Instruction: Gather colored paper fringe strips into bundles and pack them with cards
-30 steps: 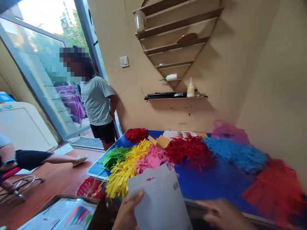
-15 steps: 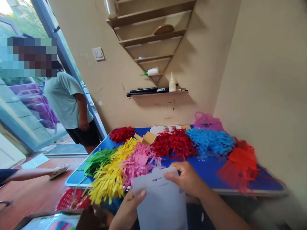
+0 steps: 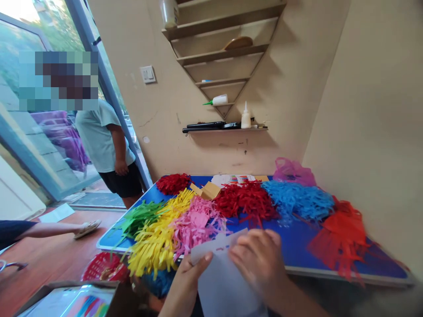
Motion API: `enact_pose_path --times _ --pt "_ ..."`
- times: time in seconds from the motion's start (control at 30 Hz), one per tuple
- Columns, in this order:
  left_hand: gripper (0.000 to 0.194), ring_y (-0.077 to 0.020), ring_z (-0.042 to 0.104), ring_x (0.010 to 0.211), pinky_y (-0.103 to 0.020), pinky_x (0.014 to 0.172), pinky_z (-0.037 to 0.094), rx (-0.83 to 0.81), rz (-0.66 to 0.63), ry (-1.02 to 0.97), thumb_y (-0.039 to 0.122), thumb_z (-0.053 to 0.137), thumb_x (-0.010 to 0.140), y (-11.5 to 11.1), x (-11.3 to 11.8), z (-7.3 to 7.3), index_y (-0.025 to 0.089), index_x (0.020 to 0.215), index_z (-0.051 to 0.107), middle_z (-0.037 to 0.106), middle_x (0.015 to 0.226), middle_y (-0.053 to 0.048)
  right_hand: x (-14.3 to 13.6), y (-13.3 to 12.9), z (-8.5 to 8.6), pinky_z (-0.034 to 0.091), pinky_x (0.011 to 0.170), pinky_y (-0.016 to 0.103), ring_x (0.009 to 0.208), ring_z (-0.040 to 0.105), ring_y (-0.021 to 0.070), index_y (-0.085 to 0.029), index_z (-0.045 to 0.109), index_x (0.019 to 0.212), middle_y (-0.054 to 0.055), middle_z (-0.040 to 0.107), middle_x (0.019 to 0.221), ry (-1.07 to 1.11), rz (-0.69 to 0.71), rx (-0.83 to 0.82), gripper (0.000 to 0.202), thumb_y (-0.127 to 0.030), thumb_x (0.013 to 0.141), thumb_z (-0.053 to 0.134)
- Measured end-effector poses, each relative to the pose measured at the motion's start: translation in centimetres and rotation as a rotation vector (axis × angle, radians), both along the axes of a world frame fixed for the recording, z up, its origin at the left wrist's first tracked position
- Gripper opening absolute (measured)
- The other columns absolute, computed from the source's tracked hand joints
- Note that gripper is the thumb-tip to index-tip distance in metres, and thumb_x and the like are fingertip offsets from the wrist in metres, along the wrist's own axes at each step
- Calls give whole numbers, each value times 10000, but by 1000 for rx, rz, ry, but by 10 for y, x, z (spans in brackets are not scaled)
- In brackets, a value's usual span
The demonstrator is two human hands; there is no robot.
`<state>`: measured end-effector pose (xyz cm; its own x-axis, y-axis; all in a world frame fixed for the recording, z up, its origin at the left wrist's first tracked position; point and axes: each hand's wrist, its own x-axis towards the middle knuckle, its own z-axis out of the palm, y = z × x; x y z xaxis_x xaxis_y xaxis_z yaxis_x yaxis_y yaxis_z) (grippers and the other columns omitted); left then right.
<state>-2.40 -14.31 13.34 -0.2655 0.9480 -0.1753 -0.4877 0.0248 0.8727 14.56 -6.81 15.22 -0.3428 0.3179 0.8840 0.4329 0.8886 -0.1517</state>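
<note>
A white, slightly see-through sheet, perhaps a flat pouch, is held low in front of me. My left hand pinches its left edge, with the thumb lying on the face. Curled over the upper right edge is my right hand, a little blurred, its fingers bent against the sheet. Small dark marks show near the top of the sheet. Just beyond it on the blue table lie fringed bundles: pink, yellow, green, dark red, blue and orange-red.
A person stands in the doorway at left, and another person's leg reaches in. A red basket and an open cardboard box are at lower left. A wall shelf carries a glue bottle.
My right hand has turned and curled its fingers over the sheet's upper right edge, where before its thumb lay flat on it. My left hand keeps its hold. The view has swung slightly left.
</note>
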Motion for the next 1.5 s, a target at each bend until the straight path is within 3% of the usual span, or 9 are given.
enact_pose_path --times 0.17,0.33,0.47,0.67,0.83,1.0,1.23,1.4,1.5 --pt "351 -177 658 538 -255 562 490 -36 76 -23 415 846 618 0 5 -6 136 812 757 737 630 -51 -7 -9 -6 284 792 356 801 568 187 -216 630 869 15 678 854 -64 61 -104 168 -306 963 525" --pt "352 -143 624 486 -234 528 470 -54 71 -82 397 878 560 5 7 -7 136 759 751 718 595 -34 -6 -11 -12 255 706 336 660 538 161 -194 569 729 -14 636 669 -77 136 -135 265 -256 971 484" --pt "382 -151 630 505 -239 535 467 -85 110 -115 390 906 488 7 10 -10 137 730 754 712 589 -27 -3 -10 -11 265 706 328 621 596 141 -203 617 749 -26 685 659 -36 151 -211 270 -253 978 483" --pt "330 -157 629 544 -239 563 454 -52 81 -64 402 880 537 2 17 -7 145 710 765 723 609 -37 9 1 2 303 681 308 688 678 112 -267 706 775 -79 761 769 -300 191 -374 132 -212 884 654" --pt "347 -149 603 519 -241 556 438 -67 56 -39 404 872 541 -1 22 -1 143 751 781 730 628 -42 14 8 15 333 670 299 746 695 136 -283 737 830 -74 773 818 -509 187 -383 39 -250 818 724" --pt "324 -154 621 523 -228 530 431 -93 58 -64 368 888 510 -2 23 0 151 722 774 734 619 -33 13 12 27 310 654 286 776 688 148 -280 730 816 -64 775 849 -603 216 -404 75 -213 788 748" --pt "317 -147 624 535 -227 550 437 -100 31 -51 387 872 544 -1 21 -6 140 710 764 733 626 -39 12 15 23 286 681 312 710 643 128 -262 706 738 -59 741 750 -595 243 -306 148 -195 864 666" --pt "356 -169 651 620 -243 611 465 -66 35 0 422 865 564 2 16 -11 136 758 777 752 695 -56 15 13 7 303 750 319 758 640 133 -212 672 784 -31 729 785 -380 231 -334 102 -199 884 658" --pt "390 -193 664 637 -273 645 482 -57 3 6 430 861 569 2 16 -10 140 819 785 761 723 -71 14 15 3 310 742 314 758 651 134 -224 689 809 -39 738 811 -369 213 -367 58 -250 855 714"
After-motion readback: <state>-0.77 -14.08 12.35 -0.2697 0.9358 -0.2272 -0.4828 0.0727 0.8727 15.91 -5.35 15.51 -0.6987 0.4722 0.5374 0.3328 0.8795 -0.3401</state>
